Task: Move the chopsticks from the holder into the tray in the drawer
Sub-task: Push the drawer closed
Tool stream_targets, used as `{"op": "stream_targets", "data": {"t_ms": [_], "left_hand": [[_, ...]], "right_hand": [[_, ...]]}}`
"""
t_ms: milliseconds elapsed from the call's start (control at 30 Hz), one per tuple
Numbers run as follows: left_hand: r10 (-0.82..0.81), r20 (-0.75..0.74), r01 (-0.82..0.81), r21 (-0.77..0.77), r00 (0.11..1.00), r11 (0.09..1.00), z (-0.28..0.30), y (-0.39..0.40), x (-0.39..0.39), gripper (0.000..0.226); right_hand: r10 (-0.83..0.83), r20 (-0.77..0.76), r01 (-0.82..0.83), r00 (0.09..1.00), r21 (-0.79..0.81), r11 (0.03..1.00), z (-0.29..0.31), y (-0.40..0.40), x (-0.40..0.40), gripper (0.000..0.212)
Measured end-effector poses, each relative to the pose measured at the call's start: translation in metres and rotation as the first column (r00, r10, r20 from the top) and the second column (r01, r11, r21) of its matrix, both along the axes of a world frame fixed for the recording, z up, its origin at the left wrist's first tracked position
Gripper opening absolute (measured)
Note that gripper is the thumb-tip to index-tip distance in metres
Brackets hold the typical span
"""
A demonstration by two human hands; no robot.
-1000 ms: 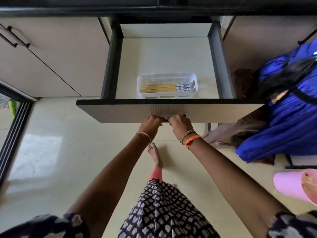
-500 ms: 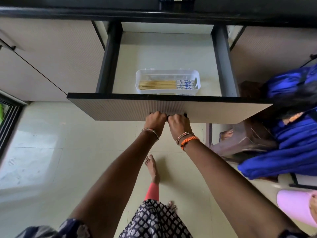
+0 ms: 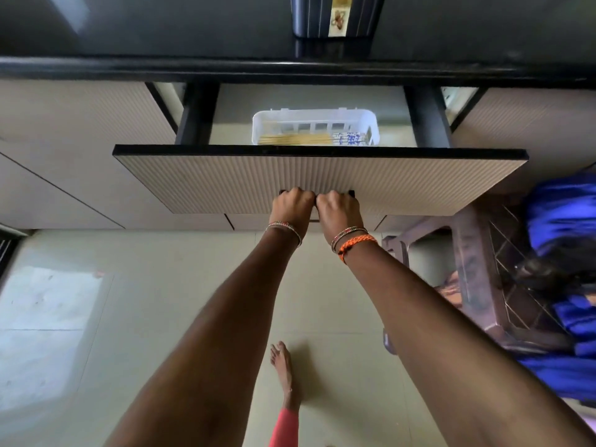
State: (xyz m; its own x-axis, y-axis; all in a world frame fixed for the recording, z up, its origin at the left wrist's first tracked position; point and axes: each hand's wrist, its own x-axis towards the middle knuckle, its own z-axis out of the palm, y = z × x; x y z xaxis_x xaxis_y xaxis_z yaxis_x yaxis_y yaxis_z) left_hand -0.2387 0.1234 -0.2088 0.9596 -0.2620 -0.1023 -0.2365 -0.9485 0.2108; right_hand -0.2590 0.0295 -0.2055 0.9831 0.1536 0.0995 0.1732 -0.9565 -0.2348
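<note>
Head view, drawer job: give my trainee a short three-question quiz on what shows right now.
1. True or false: the chopsticks lie in the white tray.
2. What does each hand's grip close on? A) the tray B) the drawer handle C) a chopstick
3. Fill in: the tray sits inside the open ____.

Key:
1. True.
2. B: the left hand and the right hand both curl round the dark handle on the drawer front.
3. drawer.

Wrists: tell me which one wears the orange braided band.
The right hand's wrist wears the orange braided band beside thin bangles; the left hand's wrist has only thin bangles.
</note>
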Motion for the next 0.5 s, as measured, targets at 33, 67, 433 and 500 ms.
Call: {"op": "stream_targets", "data": {"t_ms": [33,67,433,500], "left_hand": [[0.002,0.008,-0.001,-0.005,1.000,1.000,-0.001,-0.001,0.010,0.025],[0.003,0.014,-0.003,-0.014,1.000,1.000,-0.001,-0.001,0.019,0.025],[0.013,0.082,-0.011,-0.023,0.997,1.000,-0.010,-0.006,0.103,0.024],[0.023,0.084,-0.021,-0.025,0.996,0.999,-0.008,-0.009,0.114,0.024]], "right_hand": [[0.000,0.002,0.000,1.000,-0.005,1.000,0.002,0.001,0.010,0.023],[-0.003,0.020,0.003,1.000,0.004,1.000,0.002,0.001,0.020,0.017],[0.005,-0.048,-0.006,0.999,-0.023,1.000,0.000,-0.005,0.105,0.027],[0.002,-0.033,-0.004,0.999,-0.043,0.999,-0.001,-0.007,0.117,0.027]]}}
